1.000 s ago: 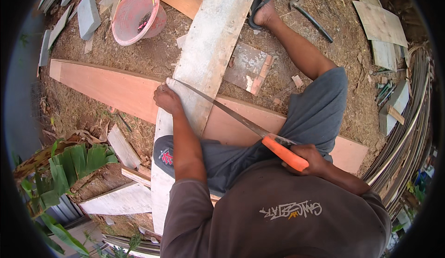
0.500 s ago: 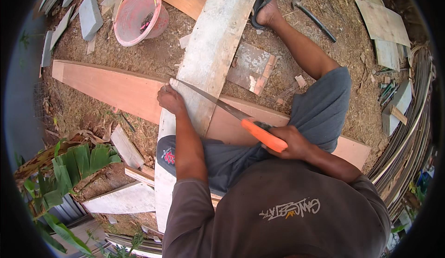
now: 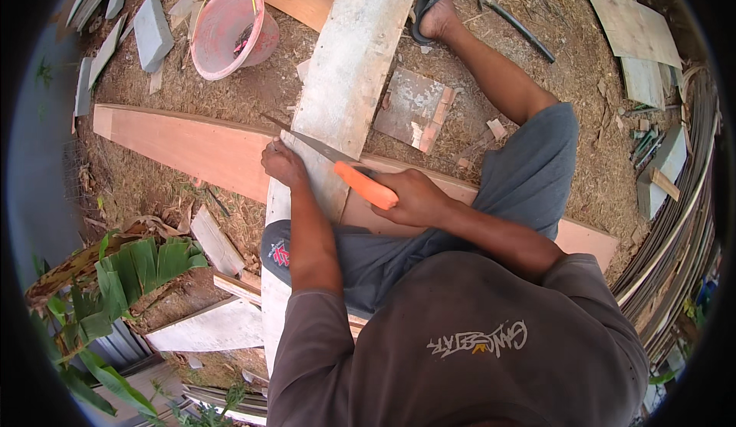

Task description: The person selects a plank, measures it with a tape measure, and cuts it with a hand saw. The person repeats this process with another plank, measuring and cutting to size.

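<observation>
My right hand (image 3: 414, 195) is closed round the orange handle of a handsaw (image 3: 364, 185). Its blade lies across a long whitish wooden board (image 3: 354, 59), and the tip sticks out past the board's left edge. At that edge my left hand (image 3: 284, 163) grips the whitish board, its thumb close beside the blade. Underneath, a reddish-brown plank (image 3: 184, 147) runs crosswise, extending to both sides of the board. My bent left leg rests over the near part of the whitish board.
A pink bucket (image 3: 234, 34) stands at the far left, near grey blocks (image 3: 152, 36). A hammer (image 3: 517, 27) lies beyond my right leg. A square wood scrap (image 3: 414, 109) sits right of the board. Stacked thin strips (image 3: 675, 220) line the right; banana leaves (image 3: 146, 274) hang at left.
My right hand has pushed the saw forward and to the left, so more of the blade passes beyond the board's left edge. My left hand keeps its place on the board.
</observation>
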`<state>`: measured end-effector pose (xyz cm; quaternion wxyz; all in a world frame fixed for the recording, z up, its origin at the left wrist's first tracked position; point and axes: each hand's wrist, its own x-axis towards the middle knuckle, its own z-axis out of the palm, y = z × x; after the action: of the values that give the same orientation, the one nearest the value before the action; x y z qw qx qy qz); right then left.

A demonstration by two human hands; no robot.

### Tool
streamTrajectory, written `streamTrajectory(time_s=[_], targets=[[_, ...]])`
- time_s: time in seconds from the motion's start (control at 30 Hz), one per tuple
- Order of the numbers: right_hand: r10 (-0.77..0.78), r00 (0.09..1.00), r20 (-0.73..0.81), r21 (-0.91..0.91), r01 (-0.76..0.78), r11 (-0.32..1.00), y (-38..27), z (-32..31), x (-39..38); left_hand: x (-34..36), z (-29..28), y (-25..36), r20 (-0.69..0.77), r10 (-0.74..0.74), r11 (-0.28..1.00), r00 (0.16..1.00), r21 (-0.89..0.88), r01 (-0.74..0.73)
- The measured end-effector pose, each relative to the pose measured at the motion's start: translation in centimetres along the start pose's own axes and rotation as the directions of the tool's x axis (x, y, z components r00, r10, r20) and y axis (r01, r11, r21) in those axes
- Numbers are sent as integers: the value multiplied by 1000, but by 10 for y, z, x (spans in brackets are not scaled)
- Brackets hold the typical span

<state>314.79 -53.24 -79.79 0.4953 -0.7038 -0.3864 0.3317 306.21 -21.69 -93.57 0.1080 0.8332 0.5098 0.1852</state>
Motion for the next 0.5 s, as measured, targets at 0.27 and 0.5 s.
streamTrajectory(time_s=[0.27, 0.5], targets=[[40, 999, 34, -52, -38, 998, -33, -69, -156, -1, 10, -4, -82, 0, 1000, 997, 30, 2], [-38, 998, -48, -66, 35, 997, 22, 30, 71, 0, -1, 4, -61, 22, 999, 998, -33, -25]])
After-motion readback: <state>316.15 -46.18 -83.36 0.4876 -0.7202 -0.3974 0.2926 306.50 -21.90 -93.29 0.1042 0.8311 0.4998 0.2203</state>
